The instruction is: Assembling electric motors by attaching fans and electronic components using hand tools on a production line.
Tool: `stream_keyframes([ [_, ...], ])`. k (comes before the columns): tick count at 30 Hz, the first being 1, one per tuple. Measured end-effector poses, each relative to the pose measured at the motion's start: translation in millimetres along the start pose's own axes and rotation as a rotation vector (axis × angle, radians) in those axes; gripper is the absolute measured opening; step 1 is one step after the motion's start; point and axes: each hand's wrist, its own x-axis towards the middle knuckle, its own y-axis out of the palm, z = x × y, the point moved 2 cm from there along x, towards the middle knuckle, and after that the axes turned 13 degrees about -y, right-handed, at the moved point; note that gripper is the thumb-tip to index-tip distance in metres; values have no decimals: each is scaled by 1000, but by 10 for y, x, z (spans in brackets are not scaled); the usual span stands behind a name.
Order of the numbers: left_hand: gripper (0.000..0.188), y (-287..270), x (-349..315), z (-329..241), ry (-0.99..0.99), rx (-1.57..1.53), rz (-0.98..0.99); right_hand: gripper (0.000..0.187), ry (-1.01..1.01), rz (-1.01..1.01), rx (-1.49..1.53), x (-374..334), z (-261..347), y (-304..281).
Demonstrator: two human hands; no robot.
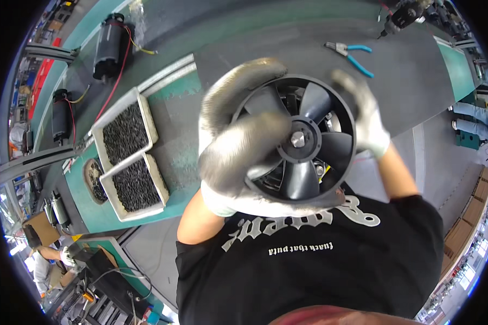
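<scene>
A black axial fan with a round housing, several broad blades and a silver shaft end in its hub faces up in front of my chest. My left hand, in a whitish glove with greyish coated fingers, grips the left side of the housing. One of its fingers or the thumb reaches over the blades toward the hub. Beside the right rim is my gloved right hand, slightly blurred, its visible fingers stretched upward. Whether it touches the rim is hard to see. Through the blades some metal parts show, partly hidden.
Blue-handled pliers lie on the dark mat, with a power screwdriver beyond. At left are two white bins of small black screw-like pieces, a round dish and black motors with wires. Another person's gloved hand is at lower left.
</scene>
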Motion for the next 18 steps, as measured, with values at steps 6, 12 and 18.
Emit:
stream_keyframes([
  [6, 82, 309, 119, -76, -288, 523, -160, 46, 106, -459, 707, 256, 221, 980],
  [12, 38, -215, -926, -164, -507, 451, 131, 44, 209, -244, 742, 1648, -542, 218],
  [18, 21, -543, -1456, -171, -606, 544, 89, 46, 42, 254, -240, 3049, -2737, -376],
])
